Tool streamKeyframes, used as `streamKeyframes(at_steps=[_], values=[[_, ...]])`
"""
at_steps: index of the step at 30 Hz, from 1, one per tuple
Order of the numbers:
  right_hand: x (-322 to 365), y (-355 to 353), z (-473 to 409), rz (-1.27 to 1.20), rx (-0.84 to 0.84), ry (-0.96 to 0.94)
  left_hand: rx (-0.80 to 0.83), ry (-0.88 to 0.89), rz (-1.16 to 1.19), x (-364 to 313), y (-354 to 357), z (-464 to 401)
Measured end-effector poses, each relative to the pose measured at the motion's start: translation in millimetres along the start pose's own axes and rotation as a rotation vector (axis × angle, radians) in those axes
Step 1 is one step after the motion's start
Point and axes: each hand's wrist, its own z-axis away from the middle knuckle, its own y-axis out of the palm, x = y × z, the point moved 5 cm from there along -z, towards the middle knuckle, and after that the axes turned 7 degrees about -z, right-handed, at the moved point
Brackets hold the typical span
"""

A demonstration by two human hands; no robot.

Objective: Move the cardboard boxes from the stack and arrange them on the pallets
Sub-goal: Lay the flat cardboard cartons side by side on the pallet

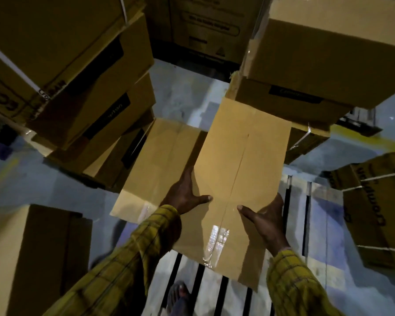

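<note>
I hold a long taped cardboard box [240, 160] between both hands, above a pale slatted pallet [214, 290]. My left hand [185, 193] grips its left side, thumb on the top face. My right hand [266, 218] grips its right side, thumb on top too. Clear tape runs down the middle of the lid. A second box [153, 163] lies just left of the held one, lower down. Tall stacks of boxes rise at the left [73, 71] and at the upper right [324, 53].
A box [39, 258] stands at the lower left beside the pallet. A strapped printed box [379, 208] sits at the right on pallet slats. More cartons [208, 26] close off the far end. Grey floor [187, 90] shows between the stacks. A sandalled foot [180, 295] rests on the pallet.
</note>
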Motion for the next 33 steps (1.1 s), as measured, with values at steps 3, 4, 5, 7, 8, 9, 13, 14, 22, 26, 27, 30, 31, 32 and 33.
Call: streamKeyframes(at_steps=[3, 4, 5, 7, 8, 9, 13, 14, 22, 26, 27, 30, 31, 32, 33], values=[[-29, -1, -23, -0.010, 0.001, 0.051, 0.016, -0.034, -0.011, 16, 29, -26], [-37, -1, -30, -0.006, 0.006, 0.067, 0.014, -0.046, -0.007, 20, 37, -32], [-44, 0, -37, -0.001, 0.013, 0.078, 0.007, -0.055, 0.002, 25, 46, -38], [-62, 6, -51, 0.010, 0.048, 0.100, -0.006, -0.052, 0.025, 41, 65, -51], [-72, 11, -59, 0.009, 0.066, 0.099, -0.009, -0.054, 0.043, 51, 74, -58], [-79, 16, -66, 0.010, 0.081, 0.093, -0.010, -0.063, 0.066, 62, 82, -64], [-122, 31, -94, 0.012, 0.111, 0.117, -0.009, -0.082, 0.151, 93, 111, -89], [-134, 34, -101, 0.017, 0.118, 0.135, -0.014, -0.075, 0.139, 96, 115, -96], [-210, 88, -150, 0.241, 0.397, 0.173, 0.006, 0.048, -0.602, 123, 141, -123], [-231, 97, -144, 0.340, 0.443, 0.162, -0.007, 0.127, -0.800, 147, 152, -120], [-233, 97, -143, 0.343, 0.448, 0.159, 0.010, 0.136, -0.816, 150, 153, -119], [-237, 96, -140, 0.368, 0.449, 0.138, 0.059, 0.180, -0.812, 153, 151, -115], [-237, 97, -140, 0.380, 0.448, 0.133, 0.059, 0.203, -0.799, 155, 150, -115], [-237, 98, -139, 0.388, 0.447, 0.126, 0.042, 0.233, -0.793, 156, 147, -113], [-236, 99, -137, 0.394, 0.447, 0.121, 0.021, 0.264, -0.787, 162, 147, -112]])
